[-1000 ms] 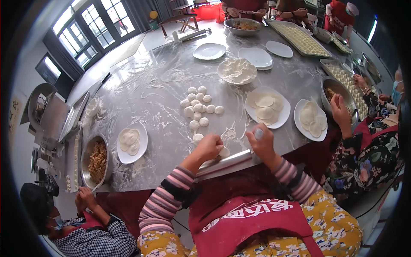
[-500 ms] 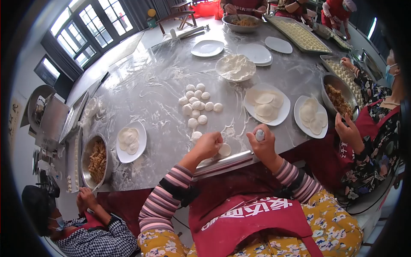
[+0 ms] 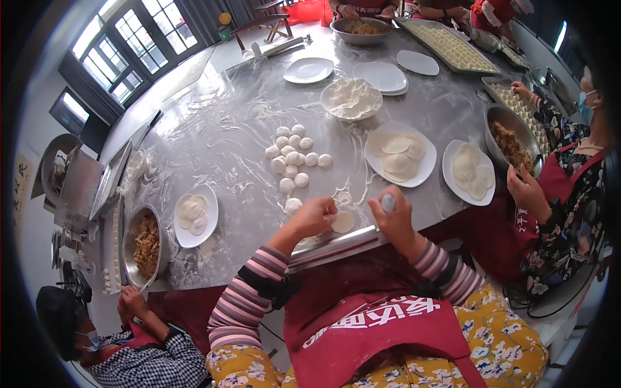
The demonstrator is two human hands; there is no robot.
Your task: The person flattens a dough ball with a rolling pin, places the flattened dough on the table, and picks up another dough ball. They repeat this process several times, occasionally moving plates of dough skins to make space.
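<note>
Near the table's front edge, my left hand (image 3: pixel 312 217) pinches the edge of a small round dough wrapper (image 3: pixel 343 222) lying on the floury steel. My right hand (image 3: pixel 396 218) is wrapped round a rolling pin (image 3: pixel 388 203), of which mainly the pale grey rounded end shows. A small gap separates that fist from the wrapper. Just beyond my left hand sits one dough ball (image 3: pixel 294 206), with a cluster of several floured dough balls (image 3: pixel 292 155) further up. A white plate (image 3: pixel 422 176) of rolled wrappers (image 3: pixel 399 157) stands beyond my right hand.
A bowl of flour (image 3: pixel 351 99) and bare white plates (image 3: pixel 308 70) stand further back. Filling bowls (image 3: pixel 146 248) are at both sides. Co-workers sit left and right, near another wrapper plate (image 3: pixel 468 173). Trays of dumplings (image 3: pixel 447 45) lie at the far right.
The wrapper shows a little wider and rounder beside my left fingers. My right hand has moved slightly left and up with the rolling pin. The whole view has shifted a little.
</note>
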